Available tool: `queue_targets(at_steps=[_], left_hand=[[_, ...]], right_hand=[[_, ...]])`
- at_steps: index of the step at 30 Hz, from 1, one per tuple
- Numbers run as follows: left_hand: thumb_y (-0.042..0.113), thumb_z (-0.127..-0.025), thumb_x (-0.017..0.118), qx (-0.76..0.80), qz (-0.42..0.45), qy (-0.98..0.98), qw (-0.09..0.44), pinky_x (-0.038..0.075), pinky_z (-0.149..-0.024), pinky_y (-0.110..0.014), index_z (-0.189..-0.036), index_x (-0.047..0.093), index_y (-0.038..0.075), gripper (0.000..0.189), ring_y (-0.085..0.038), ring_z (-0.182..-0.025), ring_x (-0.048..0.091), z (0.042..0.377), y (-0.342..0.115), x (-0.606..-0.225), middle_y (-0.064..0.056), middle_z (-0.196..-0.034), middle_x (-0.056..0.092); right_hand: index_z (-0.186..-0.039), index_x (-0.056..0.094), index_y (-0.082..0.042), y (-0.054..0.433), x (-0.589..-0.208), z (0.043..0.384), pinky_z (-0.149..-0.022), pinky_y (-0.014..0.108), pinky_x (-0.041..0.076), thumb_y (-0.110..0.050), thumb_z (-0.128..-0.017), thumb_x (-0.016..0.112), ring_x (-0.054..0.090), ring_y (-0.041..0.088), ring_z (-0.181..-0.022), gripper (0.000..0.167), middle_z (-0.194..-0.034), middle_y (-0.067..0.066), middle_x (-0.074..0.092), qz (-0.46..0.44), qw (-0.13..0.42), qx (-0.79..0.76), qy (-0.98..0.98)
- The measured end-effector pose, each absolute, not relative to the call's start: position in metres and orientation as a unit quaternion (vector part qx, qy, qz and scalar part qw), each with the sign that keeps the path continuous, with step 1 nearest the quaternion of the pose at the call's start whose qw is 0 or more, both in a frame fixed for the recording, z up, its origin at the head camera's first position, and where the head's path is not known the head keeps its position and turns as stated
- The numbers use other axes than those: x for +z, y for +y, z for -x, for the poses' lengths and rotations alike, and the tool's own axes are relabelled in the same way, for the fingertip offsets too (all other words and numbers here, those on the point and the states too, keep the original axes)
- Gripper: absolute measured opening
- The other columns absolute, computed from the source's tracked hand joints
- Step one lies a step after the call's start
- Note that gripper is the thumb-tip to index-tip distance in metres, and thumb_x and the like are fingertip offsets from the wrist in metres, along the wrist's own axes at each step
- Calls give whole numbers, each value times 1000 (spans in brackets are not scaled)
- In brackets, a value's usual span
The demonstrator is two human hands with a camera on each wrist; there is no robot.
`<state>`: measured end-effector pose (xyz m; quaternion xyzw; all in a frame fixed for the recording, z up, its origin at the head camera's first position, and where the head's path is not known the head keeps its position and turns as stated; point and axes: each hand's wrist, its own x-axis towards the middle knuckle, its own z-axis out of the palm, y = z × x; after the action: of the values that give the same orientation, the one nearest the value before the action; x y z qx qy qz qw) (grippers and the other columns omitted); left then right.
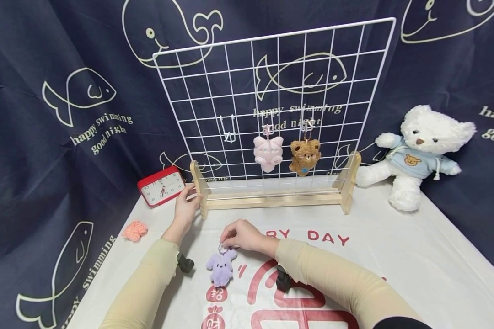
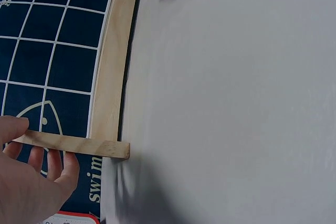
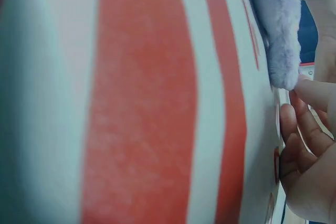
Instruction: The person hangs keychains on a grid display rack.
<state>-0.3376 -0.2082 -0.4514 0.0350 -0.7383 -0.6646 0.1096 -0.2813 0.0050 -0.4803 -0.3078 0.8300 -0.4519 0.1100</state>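
My left hand (image 1: 187, 209) grips the left wooden stand leg (image 1: 199, 192) of a white wire grid rack (image 1: 278, 59). In the left wrist view its thumb and fingers lie on opposite sides of that leg. Low over the table, my right hand (image 1: 245, 235) pinches the metal ring of a purple bunny plush keychain (image 1: 221, 268), which hangs below the fingertips with long floppy ears. The plush's fuzzy body also fills the upper right of the right wrist view. A pink plush keychain (image 1: 268, 154) and a brown bear keychain (image 1: 305, 156) hang from hooks on the grid.
Left of those keychains, a bare white hook (image 1: 229, 136) hangs on the grid. A red alarm clock (image 1: 163, 186) stands beside the left leg, with a coral-coloured bundle (image 1: 135, 230) in front. On the right sits a white teddy bear (image 1: 416, 155) in a blue hoodie.
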Motion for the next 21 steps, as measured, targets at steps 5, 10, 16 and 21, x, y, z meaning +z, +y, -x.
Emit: queue_targets(at_steps=[5,10,16,21], left_hand=[[-3,-96,61,-665,-32,-738,110,53,-97,-41,-144,53,1,49,-40,-121,57,338,-209,-452,-24,-133,56],[-3,-96,61,-666,-32,-737,107,52,-101,-46,-144,52,1,50,-41,-122,57,336,-208,-451,-25,-134,56],[-3,-96,61,-665,-33,-739,104,51,-101,-47,-144,52,2,49,-41,-123,56,336,-208,-451,-25,-135,55],[-2,-96,62,-666,-32,-738,107,52,-98,-44,-144,53,2,49,-41,-122,57,337,-208,-452,-25,-134,56]], right_hand=[[-84,78,-9,8,-477,282,-66,19,48,-6,-85,82,60,3,-68,5,-76,-6,73,304,122,-468,820],[-86,74,-1,11,-475,284,-66,29,61,2,-88,76,71,16,-71,4,-79,1,71,278,168,-538,778],[-90,76,-2,14,-468,286,-50,21,50,2,-89,75,72,23,-69,5,-80,-1,71,272,161,-545,777],[-92,76,-3,17,-461,287,-56,29,58,2,-89,75,74,26,-71,6,-82,1,73,277,158,-544,776]])
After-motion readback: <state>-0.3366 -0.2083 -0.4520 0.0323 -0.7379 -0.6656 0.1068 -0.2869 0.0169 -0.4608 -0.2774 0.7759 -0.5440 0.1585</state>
